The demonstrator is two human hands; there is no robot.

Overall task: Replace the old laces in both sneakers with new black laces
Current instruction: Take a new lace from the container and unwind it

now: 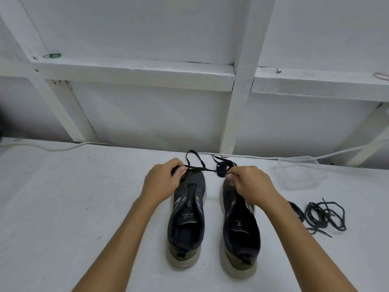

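Standing at a white table (pixel 63 207) against a white-framed wall, we work over a pair of dark sneakers set side by side, heels toward us and toes toward the wall, both apparently stripped of laces. The left sneaker (pixel 187 218) lies under our left hand, the right sneaker (pixel 240 224) under our right. To the right, well apart from the shoes, a loose heap of dark laces (pixel 324 216) rests on the table, likely the old pair, with a clear plastic container (pixel 299 173) beyond it near the wall. Between our hands a new black lace (pixel 207 170) runs taut, its long axis crosswise to the shoes, just above their toes; a loop rises behind it and a bundled remainder hangs beside the right hand. Our left hand (pixel 163 182) pinches one end of the stretched span over the left sneaker's toe, fingers curled; our right hand (pixel 248 184) pinches the other end, fingers also curled on the lace. The left hand is the nearer to the left sneaker's lowest eyelets, which lie just below and toward us from that grip, so we judge threading will likely begin there. Both forearms reach forward, angled inward, wrists roughly level.
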